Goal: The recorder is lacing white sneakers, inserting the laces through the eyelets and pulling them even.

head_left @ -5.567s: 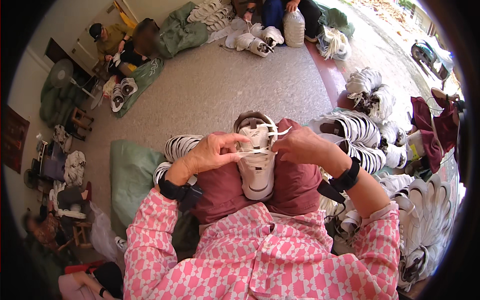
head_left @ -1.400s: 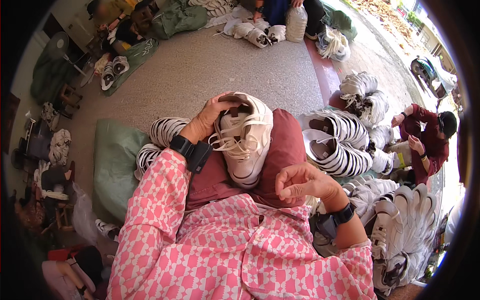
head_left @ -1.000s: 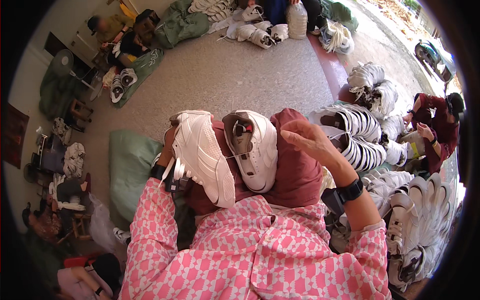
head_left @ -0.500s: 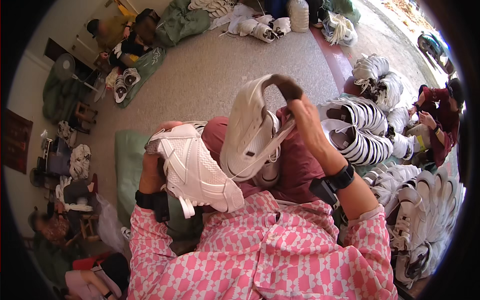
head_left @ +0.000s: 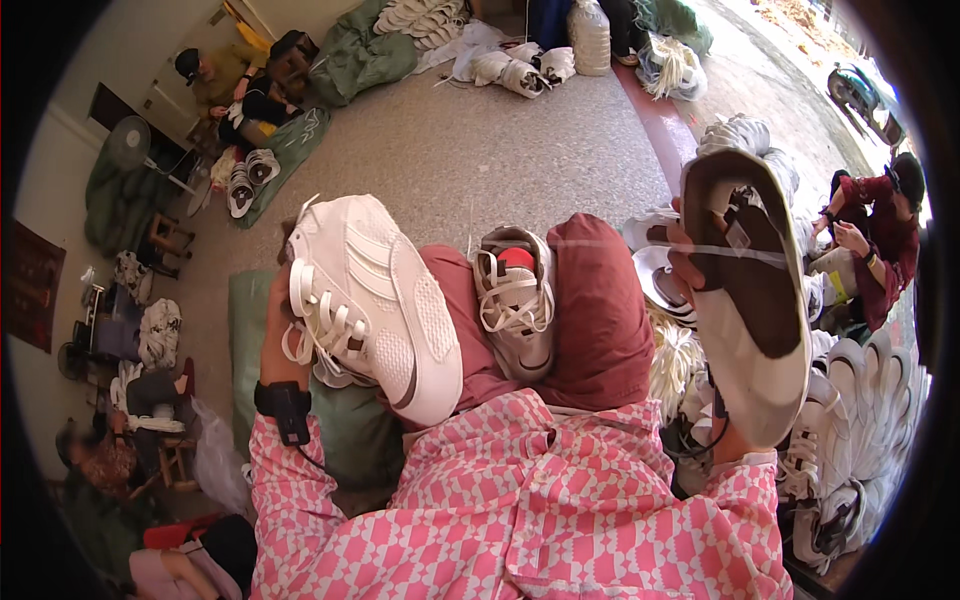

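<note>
My left hand (head_left: pixel 278 325) is closed round a white laced shoe upper (head_left: pixel 385 300), held tilted above my left thigh with its laces facing left. Off to the right, my right hand (head_left: pixel 684 265) grips a second white shoe upper (head_left: pixel 752 400); its long opening faces me and shows a dark brown inside. Only some of the right fingers show at its edge. A pale strand (head_left: pixel 620 244) runs blurred across to that upper. Between my thighs rests another laced white shoe upper (head_left: pixel 516 320), a red patch at its tongue, touched by neither hand.
Stacked white uppers (head_left: pixel 860 410) stand at my right, near a seated person in dark red (head_left: pixel 880 240). A green sack (head_left: pixel 255 330) lies by my left leg. Other people sit along the left. Bundled white shoes (head_left: pixel 520 70) lie on the floor ahead.
My right hand has carried its upper from above my lap out to the right, uncovering the laced one between my thighs. In my left hand, the upper has turned so its laces show.
</note>
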{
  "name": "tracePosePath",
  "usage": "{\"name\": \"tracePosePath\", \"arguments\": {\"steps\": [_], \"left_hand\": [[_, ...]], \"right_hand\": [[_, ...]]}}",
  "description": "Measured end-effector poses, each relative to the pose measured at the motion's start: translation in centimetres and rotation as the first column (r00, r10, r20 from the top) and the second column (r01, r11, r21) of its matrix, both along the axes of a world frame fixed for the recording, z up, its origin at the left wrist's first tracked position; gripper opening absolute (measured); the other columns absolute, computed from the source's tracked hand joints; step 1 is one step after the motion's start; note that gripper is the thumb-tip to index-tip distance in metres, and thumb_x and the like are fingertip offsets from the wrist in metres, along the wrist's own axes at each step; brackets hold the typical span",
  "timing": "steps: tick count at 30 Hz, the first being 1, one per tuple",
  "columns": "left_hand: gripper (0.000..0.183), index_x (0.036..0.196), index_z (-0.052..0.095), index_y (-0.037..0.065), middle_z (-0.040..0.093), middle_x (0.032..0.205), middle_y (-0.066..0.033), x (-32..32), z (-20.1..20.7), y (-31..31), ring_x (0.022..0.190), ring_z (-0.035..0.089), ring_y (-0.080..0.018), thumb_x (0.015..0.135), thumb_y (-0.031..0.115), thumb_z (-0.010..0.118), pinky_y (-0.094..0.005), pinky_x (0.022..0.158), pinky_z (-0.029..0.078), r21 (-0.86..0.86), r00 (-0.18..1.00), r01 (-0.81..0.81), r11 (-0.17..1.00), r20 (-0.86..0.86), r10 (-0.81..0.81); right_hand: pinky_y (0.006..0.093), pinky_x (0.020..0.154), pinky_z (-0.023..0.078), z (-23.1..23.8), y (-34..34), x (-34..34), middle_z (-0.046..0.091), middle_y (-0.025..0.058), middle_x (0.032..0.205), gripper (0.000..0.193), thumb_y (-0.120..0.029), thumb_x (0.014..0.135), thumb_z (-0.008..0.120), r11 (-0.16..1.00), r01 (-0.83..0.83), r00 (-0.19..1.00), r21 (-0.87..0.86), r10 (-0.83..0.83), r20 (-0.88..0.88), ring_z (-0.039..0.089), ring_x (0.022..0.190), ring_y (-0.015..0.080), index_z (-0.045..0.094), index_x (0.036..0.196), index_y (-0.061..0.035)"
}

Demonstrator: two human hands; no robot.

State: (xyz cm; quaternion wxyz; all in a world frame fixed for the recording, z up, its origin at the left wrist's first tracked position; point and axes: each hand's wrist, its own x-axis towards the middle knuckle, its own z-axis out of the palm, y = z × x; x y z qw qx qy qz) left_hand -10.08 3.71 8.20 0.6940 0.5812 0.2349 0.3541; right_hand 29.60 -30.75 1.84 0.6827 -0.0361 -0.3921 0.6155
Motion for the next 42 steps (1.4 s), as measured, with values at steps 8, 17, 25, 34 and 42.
{"name": "tracePosePath", "arguments": {"steps": [8,17,25,34,42], "left_hand": [[0.03,0.116,0.061,0.005,0.068,0.108,-0.0111,15.6,-4.4,0.7,0.093,0.069,-0.0213,0.089,0.016,0.065,-0.036,0.087,0.056,-0.596,0.826,0.434,0.675,-0.035,-0.562],[0.043,0.116,0.065,0.004,0.068,0.11,-0.0038,20.5,-9.4,-2.0,0.099,0.062,-0.0167,0.091,0.037,0.059,-0.0302,0.085,0.047,0.082,0.629,0.647,0.758,-0.619,-0.47],[0.043,0.122,0.06,0.006,0.064,0.115,-0.0066,17.5,-8.0,1.5,0.103,0.059,-0.0149,0.098,0.04,0.051,-0.0287,0.096,0.039,-0.179,0.81,0.374,0.91,-0.414,-0.415],[0.063,0.139,0.039,0.003,0.048,0.134,-0.021,18.3,-7.4,-3.4,0.126,0.047,-0.0317,0.092,0.038,0.062,-0.0386,0.105,0.037,0.552,0.861,0.449,0.702,-0.477,-0.176],[0.047,0.14,0.037,0.003,0.054,0.129,-0.0231,17.0,-9.7,-1.8,0.123,0.053,-0.0322,0.094,0.008,0.043,-0.0374,0.104,0.04,0.656,0.873,0.463,0.596,-0.455,-0.177]], "right_hand": [[0.0419,0.071,0.054,1.6,3.6,-2.6,0.052,0.0216,0.112,0.058,-0.038,0.101,0.041,0.976,0.046,0.999,-0.212,-0.042,0.024,0.061,0.088,0.0296,0.032,0.143,0.001],[0.0284,0.072,0.054,3.2,9.0,-5.6,0.064,0.0091,0.099,0.036,-0.025,0.095,0.043,0.601,0.77,0.501,-0.213,-0.364,0.785,0.065,0.082,0.0178,0.057,0.116,0.0013],[0.047,0.078,0.052,-3.8,16.6,-4.3,0.065,0.0269,0.092,0.041,-0.031,0.091,0.041,0.486,0.805,-0.434,0.34,0.092,0.896,0.065,0.088,0.0424,0.059,0.104,0.0024],[0.0545,0.076,0.048,-1.0,16.9,-9.0,0.064,0.0305,0.082,0.036,-0.03,0.091,0.044,0.447,0.851,-0.339,0.276,0.065,0.939,0.063,0.082,0.0473,0.056,0.093,0.0041],[0.0526,0.076,0.047,-3.0,17.5,-6.9,0.063,0.0299,0.081,0.035,-0.03,0.094,0.042,0.537,0.796,-0.338,0.28,0.01,0.941,0.062,0.084,0.0468,0.054,0.097,0.0024]]}}
